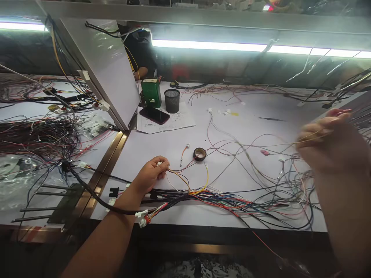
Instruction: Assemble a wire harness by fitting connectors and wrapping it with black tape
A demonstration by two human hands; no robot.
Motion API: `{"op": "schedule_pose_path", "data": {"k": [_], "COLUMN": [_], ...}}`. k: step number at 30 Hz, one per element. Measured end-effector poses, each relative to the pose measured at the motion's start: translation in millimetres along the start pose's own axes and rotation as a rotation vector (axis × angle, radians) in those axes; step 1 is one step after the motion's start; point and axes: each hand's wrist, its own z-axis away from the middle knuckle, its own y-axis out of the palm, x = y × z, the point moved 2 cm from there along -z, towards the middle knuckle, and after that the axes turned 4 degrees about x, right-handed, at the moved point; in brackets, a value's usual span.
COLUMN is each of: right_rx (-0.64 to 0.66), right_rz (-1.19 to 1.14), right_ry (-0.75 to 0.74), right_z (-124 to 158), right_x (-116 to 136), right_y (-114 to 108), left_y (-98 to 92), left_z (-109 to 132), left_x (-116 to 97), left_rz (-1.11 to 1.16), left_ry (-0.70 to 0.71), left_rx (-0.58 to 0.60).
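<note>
On the table lies a long wire harness (220, 199), its many coloured wires fanning out to the right. My left hand (153, 172) is closed in a pinch on a small white connector (159, 164), mostly hidden by the fingers, with thin wires running from it toward the bundle. Raised at the far right, my right hand (333, 143) is blurred; its fingers are closed around a thin yellowish wire (312, 138). White plugs (144, 221) hang at the bundle's near left end, by my left forearm. A yellow wire (207, 175) with a bare terminal curves up beside the roll of black tape (199, 154).
A phone (154, 115), green box (151, 92) and black mesh cup (172, 101) stand on or by a paper sheet (179, 122). Tweezers (271, 119) lie at the back right. A divider panel (101, 65) rises at left, beside another wire pile (43, 135).
</note>
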Motion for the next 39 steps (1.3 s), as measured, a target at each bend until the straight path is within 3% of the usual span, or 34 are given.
{"op": "schedule_pose_path", "data": {"k": [4,8,9,10,12,13,14,17,21,24,26,28,31,39], "right_rx": [0.259,0.195,0.229,0.345,0.626,0.687,0.697,0.571,0.529,0.628,0.684,0.701,0.698,0.632], "right_rz": [0.07,-0.344,-0.42,-0.404,-0.208,-0.131,-0.079,0.034,0.49,0.734,0.807,0.825,0.846,0.953], "right_ry": [0.152,-0.026,-0.046,-0.026,0.047,0.047,0.015,-0.234,-0.604,-0.753,-0.761,-0.739,-0.732,-0.687], "right_z": [13,31,36,42,54,60,64,73,91,109,116,117,106,57], "right_x": [2,18,22,25,28,30,34,50,58,45,35,28,22,-19], "right_y": [35,68,77,87,109,117,125,150,201,239,254,257,242,151], "left_y": [0.4,0.2,0.4,0.7,1.9,2.7,3.6,6.6,8.1,6.8,6.9,7.8,8.9,10.5], "left_z": [1,2,2,2,3,3,4,8,8,7,6,5,5,3], "left_x": [0,2,2,1,0,-2,-3,-9,-11,-9,-8,-7,-8,-4], "left_rz": [0.011,0.005,0.005,0.008,0.023,0.031,0.041,0.095,0.194,0.194,0.171,0.173,0.235,0.285], "left_ry": [0.006,0.026,0.032,0.032,0.021,0.01,0.003,0.033,0.162,0.199,0.182,0.172,0.178,0.204], "left_rx": [-0.001,0.0,0.002,0.001,-0.015,-0.028,-0.041,-0.023,0.098,0.072,0.04,0.016,-0.022,-0.088]}}
